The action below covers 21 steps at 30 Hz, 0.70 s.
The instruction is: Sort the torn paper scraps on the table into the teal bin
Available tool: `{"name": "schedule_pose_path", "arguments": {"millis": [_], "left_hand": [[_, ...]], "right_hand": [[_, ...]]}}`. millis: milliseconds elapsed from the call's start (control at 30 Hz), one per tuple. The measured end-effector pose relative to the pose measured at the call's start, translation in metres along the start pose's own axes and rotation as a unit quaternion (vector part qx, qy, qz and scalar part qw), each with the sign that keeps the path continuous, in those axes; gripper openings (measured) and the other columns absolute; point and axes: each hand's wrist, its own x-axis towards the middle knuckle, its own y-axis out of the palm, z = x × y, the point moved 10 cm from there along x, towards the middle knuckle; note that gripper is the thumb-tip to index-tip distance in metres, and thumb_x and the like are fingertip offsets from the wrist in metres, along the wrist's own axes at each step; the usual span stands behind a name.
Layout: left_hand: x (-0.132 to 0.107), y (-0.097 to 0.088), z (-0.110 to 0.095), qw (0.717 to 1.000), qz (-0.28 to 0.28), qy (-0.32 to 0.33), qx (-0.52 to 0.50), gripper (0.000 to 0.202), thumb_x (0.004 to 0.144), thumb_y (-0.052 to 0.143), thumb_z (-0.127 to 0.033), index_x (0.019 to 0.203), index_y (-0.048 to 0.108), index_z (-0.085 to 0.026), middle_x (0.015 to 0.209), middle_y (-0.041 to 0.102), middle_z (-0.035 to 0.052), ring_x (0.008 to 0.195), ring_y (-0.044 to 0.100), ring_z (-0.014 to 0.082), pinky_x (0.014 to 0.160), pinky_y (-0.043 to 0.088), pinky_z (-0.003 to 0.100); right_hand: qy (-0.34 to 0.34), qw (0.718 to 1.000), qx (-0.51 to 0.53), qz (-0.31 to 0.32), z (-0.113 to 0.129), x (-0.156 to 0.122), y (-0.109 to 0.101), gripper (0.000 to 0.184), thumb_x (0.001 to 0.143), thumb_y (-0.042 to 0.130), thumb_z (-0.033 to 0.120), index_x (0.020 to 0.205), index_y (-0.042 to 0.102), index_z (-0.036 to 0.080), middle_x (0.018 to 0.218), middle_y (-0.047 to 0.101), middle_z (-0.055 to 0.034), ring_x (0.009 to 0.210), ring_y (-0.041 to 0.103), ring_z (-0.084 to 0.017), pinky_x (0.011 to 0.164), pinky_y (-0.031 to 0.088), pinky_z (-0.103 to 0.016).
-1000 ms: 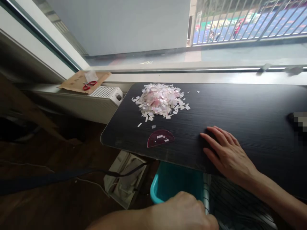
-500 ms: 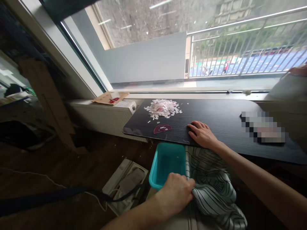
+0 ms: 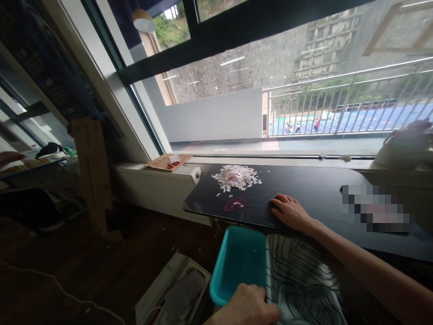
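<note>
My left hand, low in the view, is closed at the near right corner of a teal plastic bin, gripping its rim. A striped cloth bunches beside the bin, against that hand; whether the fingers also pinch it is hidden. On the black tabletop my right hand lies palm down, fingers stretched and holding nothing. To its left, a pinkish see-through protractor with a few paper bits on it lies near the table's front edge. Behind the protractor is a heap of small white paper pieces.
A pixelated object lies at the table's right. On the left, a radiator stands below a brown sheet bearing red scissors. An open box sits on the floor beside the bin. A tall cardboard piece stands farther left.
The view has tilted upward, so the table, bin and hands appear lower and more window shows. My left hand still holds the bin's edge, and my right hand stays flat on the table.
</note>
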Motion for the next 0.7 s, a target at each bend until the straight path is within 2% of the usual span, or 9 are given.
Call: {"name": "schedule_pose_path", "arguments": {"millis": [67,167,267,367,467,567,700], "left_hand": [[0.003,0.006,0.001,1.0,-0.006,0.022,0.012,0.016,0.091,0.05,-0.038,0.095,0.06,-0.025,0.078,0.062,0.0041,0.067,0.062,0.0203,0.045,0.033,0.021],[0.006,0.0,0.008,1.0,-0.008,0.028,-0.004,0.015,0.089,0.056,-0.037,0.093,0.061,-0.024,0.078,0.062,0.003,0.063,0.061,0.0183,0.041,0.024,0.021],[0.007,-0.011,0.021,1.0,0.011,0.005,-0.023,0.016,0.088,0.058,-0.036,0.099,0.063,-0.025,0.08,0.063,0.0033,0.064,0.061,0.0189,0.04,0.021,0.022],[0.006,-0.015,0.028,0.999,0.024,-0.005,-0.037,0.017,0.087,0.06,-0.033,0.101,0.064,-0.025,0.081,0.064,0.0038,0.065,0.062,0.0198,0.042,0.023,0.022],[0.003,-0.011,0.03,0.998,0.021,-0.015,-0.05,0.015,0.086,0.061,-0.032,0.098,0.065,-0.023,0.08,0.064,0.004,0.065,0.061,0.0194,0.044,0.027,0.021],[0.001,-0.008,0.03,0.998,0.009,-0.033,-0.054,0.013,0.086,0.061,-0.03,0.096,0.065,-0.022,0.08,0.063,0.0042,0.067,0.061,0.0198,0.048,0.031,0.021],[0.003,-0.011,0.029,0.998,0.014,-0.036,-0.043,0.013,0.087,0.06,-0.032,0.095,0.064,-0.023,0.082,0.062,0.0048,0.073,0.06,0.0211,0.051,0.036,0.022]], "right_hand": [[-0.004,1.0,0.01,0.023,0.011,0.015,-0.004,0.043,0.088,0.044,0.035,0.124,0.059,0.017,0.132,0.05,-0.0176,0.115,0.052,-0.032,0.096,0.037,-0.047],[-0.053,0.998,0.028,0.026,0.051,0.043,-0.013,0.044,0.089,0.043,0.037,0.127,0.056,0.019,0.135,0.048,-0.0152,0.116,0.051,-0.03,0.096,0.038,-0.043],[-0.115,0.991,0.049,0.049,0.1,0.064,-0.005,0.042,0.089,0.044,0.042,0.125,0.057,0.024,0.129,0.054,-0.0099,0.111,0.054,-0.024,0.091,0.04,-0.035],[-0.144,0.985,0.054,0.074,0.13,0.072,0.01,0.05,0.083,0.053,0.048,0.127,0.055,0.025,0.124,0.057,-0.0093,0.109,0.054,-0.025,0.087,0.042,-0.034],[-0.144,0.984,0.048,0.091,0.134,0.072,0.019,0.047,0.081,0.057,0.046,0.123,0.058,0.025,0.122,0.057,-0.0098,0.11,0.054,-0.027,0.087,0.041,-0.036],[-0.123,0.987,0.035,0.096,0.124,0.071,0.019,0.037,0.083,0.053,0.036,0.117,0.061,0.024,0.119,0.059,-0.0099,0.108,0.055,-0.027,0.085,0.041,-0.037],[-0.095,0.99,0.022,0.101,0.112,0.075,0.014,0.04,0.081,0.056,0.033,0.12,0.059,0.022,0.118,0.059,-0.0115,0.107,0.055,-0.028,0.082,0.042,-0.037]]}}
